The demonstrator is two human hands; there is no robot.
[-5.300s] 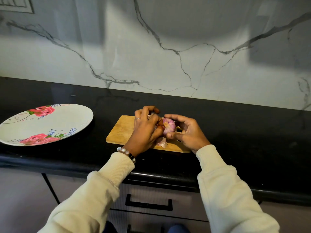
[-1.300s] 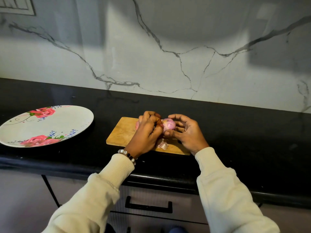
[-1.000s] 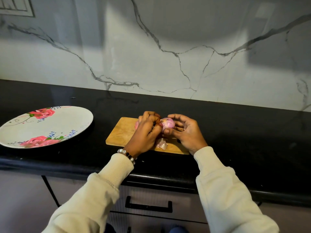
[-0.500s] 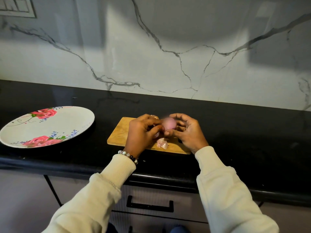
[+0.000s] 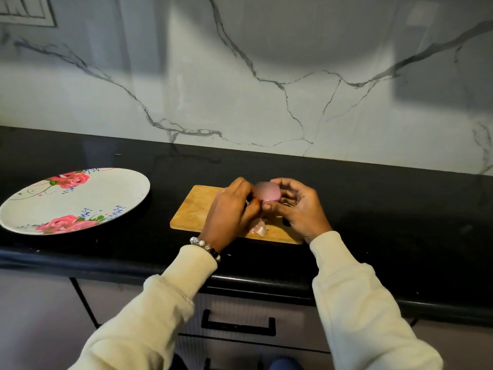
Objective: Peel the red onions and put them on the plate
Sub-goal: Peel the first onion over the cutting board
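A red onion [image 5: 266,191], smooth and pale purple, is held just above the wooden cutting board [image 5: 197,206]. My right hand [image 5: 301,206] cups it from the right, thumb beneath and fingers curled over its top. My left hand [image 5: 232,209] grips it from the left, thumb tip pressed against its lower side. A loose piece of pinkish onion skin [image 5: 258,227] lies on the board below my hands. The floral plate [image 5: 80,198] sits on the black counter at the left, with nothing on it.
The black counter [image 5: 386,209] runs along a white marble-patterned wall [image 5: 266,89]. Its front edge is just under my wrists. Below it is a drawer with a black handle [image 5: 237,325]. A switch plate [image 5: 26,10] is at the top left.
The onion has been turned between my hands; its cut end showed earlier and a smooth rounded side faces up now. My left fingers have shifted on it. Both hands stay above the board.
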